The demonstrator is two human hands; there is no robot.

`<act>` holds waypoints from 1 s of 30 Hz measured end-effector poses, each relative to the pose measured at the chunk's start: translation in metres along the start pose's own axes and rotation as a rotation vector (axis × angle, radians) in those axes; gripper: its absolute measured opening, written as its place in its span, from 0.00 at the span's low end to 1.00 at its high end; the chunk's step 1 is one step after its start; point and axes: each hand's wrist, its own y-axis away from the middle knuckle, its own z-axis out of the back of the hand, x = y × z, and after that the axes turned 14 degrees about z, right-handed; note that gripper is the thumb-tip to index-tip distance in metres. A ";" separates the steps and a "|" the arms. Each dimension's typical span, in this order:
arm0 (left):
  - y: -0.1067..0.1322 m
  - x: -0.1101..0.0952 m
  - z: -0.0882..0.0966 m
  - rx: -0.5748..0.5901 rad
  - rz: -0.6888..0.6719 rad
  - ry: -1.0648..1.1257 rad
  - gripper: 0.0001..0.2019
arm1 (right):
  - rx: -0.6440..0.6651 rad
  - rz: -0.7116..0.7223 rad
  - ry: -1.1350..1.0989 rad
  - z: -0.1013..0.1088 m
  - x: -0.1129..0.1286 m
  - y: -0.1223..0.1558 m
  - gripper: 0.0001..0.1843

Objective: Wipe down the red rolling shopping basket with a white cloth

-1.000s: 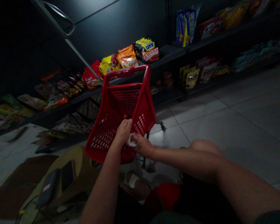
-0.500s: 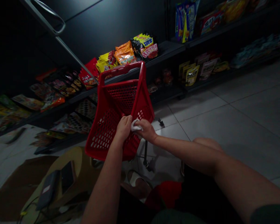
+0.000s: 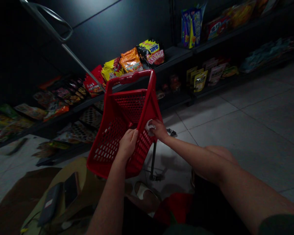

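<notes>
While the person is leaning forward over their own knees, a red plastic shopping basket [image 3: 107, 153] is tilting in front of them, its perforated walls angled upward and its arched handle [image 3: 129, 77] pointing away toward the shelves. A thin metal leg [image 3: 153, 160] is reaching down from the basket to the tile floor [image 3: 235, 137]. The left hand [image 3: 127, 143] is holding the near side wall, its grip clamped on the red plastic and steadying the basket. The right hand [image 3: 158, 130] is reaching across from the side, its grip closed on a small white cloth [image 3: 150, 127] and pressing it against the inner face of the far wall. That firm left-hand hold appears to be what lets the right hand work the cloth closely along the wall and its holes. Dark metal shelves [image 3: 171, 55] are carrying bright snack packets [image 3: 131, 61] behind the basket, while a flattened brown cardboard sheet [image 3: 22, 192] is lying on the floor at lower left.
</notes>
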 end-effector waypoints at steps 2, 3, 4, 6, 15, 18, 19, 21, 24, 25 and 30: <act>0.005 -0.002 0.002 0.013 -0.011 0.005 0.23 | -0.075 -0.092 -0.001 -0.001 0.005 0.004 0.11; 0.006 -0.003 0.002 0.019 -0.018 0.007 0.23 | -0.081 -0.080 0.014 -0.003 0.013 0.009 0.10; 0.007 -0.004 0.002 0.024 -0.024 0.008 0.23 | -0.066 -0.031 0.029 -0.006 0.023 0.016 0.09; 0.007 -0.005 0.003 0.033 -0.036 0.002 0.22 | 0.045 0.182 0.042 -0.011 0.044 0.031 0.08; 0.013 -0.005 0.009 0.100 -0.111 0.012 0.21 | 0.165 0.494 0.278 0.036 0.018 0.009 0.05; 0.012 -0.003 0.012 0.122 -0.111 0.022 0.21 | 0.007 0.277 0.275 0.055 0.009 -0.007 0.06; 0.012 -0.003 0.013 0.129 -0.113 0.020 0.21 | -0.053 0.210 0.269 0.058 0.012 -0.011 0.07; 0.012 -0.002 0.014 0.136 -0.110 0.020 0.21 | -0.116 0.165 0.239 0.062 0.022 -0.016 0.10; 0.012 -0.002 0.015 0.153 -0.100 0.024 0.21 | 0.014 0.329 0.178 0.066 0.036 -0.022 0.12; 0.013 -0.002 0.016 0.159 -0.102 0.022 0.21 | 0.059 0.371 0.172 0.069 0.038 -0.026 0.11; 0.014 -0.001 0.017 0.157 -0.127 0.010 0.21 | -0.174 0.185 0.216 0.101 0.016 -0.059 0.12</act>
